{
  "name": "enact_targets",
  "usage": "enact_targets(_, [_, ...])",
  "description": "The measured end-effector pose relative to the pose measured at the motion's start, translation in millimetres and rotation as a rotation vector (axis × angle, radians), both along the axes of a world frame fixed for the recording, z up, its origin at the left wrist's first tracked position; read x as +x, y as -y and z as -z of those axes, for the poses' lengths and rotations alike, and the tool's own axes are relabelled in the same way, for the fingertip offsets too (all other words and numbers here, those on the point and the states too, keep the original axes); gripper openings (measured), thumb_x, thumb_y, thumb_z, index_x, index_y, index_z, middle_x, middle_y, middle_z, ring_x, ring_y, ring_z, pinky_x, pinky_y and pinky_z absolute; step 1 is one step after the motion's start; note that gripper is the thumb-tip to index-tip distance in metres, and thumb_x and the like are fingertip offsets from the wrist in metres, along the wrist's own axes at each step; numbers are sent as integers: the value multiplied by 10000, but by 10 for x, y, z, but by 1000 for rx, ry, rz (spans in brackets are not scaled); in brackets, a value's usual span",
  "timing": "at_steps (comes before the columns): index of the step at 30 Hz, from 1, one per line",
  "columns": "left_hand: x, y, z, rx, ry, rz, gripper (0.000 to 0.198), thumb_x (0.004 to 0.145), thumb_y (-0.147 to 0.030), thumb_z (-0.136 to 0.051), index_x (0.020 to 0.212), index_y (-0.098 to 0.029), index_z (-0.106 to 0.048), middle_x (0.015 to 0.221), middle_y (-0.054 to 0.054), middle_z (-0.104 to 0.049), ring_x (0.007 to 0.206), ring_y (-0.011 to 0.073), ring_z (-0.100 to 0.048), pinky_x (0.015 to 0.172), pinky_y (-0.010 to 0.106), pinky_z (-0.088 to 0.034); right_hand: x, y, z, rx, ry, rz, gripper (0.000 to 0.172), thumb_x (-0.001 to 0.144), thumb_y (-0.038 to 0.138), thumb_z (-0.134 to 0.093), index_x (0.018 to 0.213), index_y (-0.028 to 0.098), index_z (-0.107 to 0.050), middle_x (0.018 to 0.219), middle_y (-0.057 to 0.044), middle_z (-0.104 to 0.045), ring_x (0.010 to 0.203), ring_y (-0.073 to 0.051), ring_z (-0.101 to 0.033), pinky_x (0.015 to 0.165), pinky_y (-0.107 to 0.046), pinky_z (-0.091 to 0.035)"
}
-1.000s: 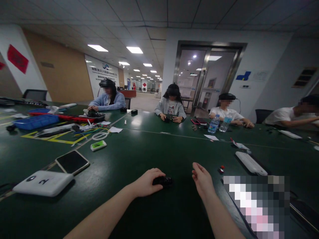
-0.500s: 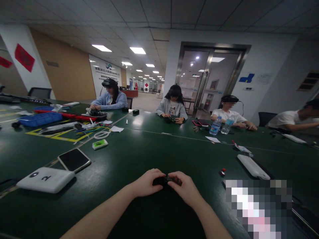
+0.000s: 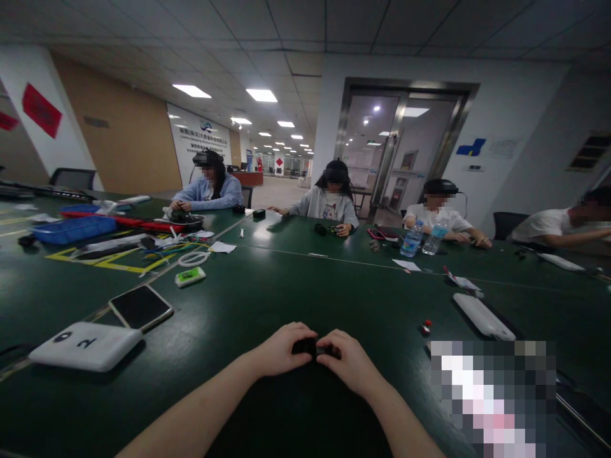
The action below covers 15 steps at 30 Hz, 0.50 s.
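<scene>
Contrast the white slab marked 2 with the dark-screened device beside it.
The white slab is pale with a black 2 and a dark round spot; the dark-screened device shows a plain dark face in a light rim. The slab looks thicker, the device thinner. The slab lies nearer the camera, the device farther off. Both lie on the green table, left of the left hand.

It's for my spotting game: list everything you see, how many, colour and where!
Broad smooth tabletop: 1, green, centre
Seated people: 4, pale-clothed, far side
Transparent plastic bottles: 2, clear and blue, right
Rectangular plastic tray: at least 1, blue, left
Flat rectangular phone: 1, black-screened, left
Rounded box marked 2: 1, white, left
Long rounded case: 1, white, right
Other clutter: uncounted, mixed, mostly left
Small dark item: 1 or more, black, between fingertips
Left hand and right hand: 2, bare, front centre
</scene>
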<state>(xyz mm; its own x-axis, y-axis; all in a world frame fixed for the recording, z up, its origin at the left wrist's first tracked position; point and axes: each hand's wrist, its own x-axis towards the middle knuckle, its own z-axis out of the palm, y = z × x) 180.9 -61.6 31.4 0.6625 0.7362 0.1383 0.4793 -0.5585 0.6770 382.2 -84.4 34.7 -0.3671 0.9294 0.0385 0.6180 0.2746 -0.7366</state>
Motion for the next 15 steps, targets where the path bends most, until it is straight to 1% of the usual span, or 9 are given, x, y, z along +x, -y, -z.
enact_targets(5, [-8,-10,22,-16,2,-12,404,773,-284,-591,1175,-259,-564,1146,45,-552,1078,199,-493,952,347,-384,-4,-7,14,-38,10,29,166,725,276,-647,889,279,-673,944,1,-547,869,-180,-538,754,-307,-443])
enact_targets(9, [-18,-33,76,-20,10,-33,422,764,-292,-598,1182,-252,-554,1142,50,-556,1064,201,-502,941,354,-392,36,-12,32,-54,-25,21,245,704,279,-663,949,283,-657,951,3,-542,845,-173,-538,742,-304,-442])
enact_targets(11, [-31,-43,99,-9,22,-51,449,763,-288,-598,1206,-256,-529,1156,51,-552,1068,203,-498,946,362,-385,67,-32,55,-61,-39,61,278,714,304,-652,990,271,-642,927,-2,-548,803,-170,-536,715,-304,-444])
enact_targets(13, [-52,-56,114,10,21,-59,459,780,-276,-579,1233,-280,-503,1165,42,-543,1071,200,-491,948,363,-380,99,-66,92,-66,-69,110,266,748,331,-614,1001,252,-633,900,-7,-557,780,-168,-538,705,-305,-447])
enact_targets(15, [-85,-82,125,46,-18,-46,417,809,-262,-543,1220,-327,-518,1165,27,-527,1071,193,-484,943,356,-376,129,-102,136,-79,-112,139,248,774,337,-583,996,238,-631,885,-7,-572,789,-168,-550,720,-305,-452])
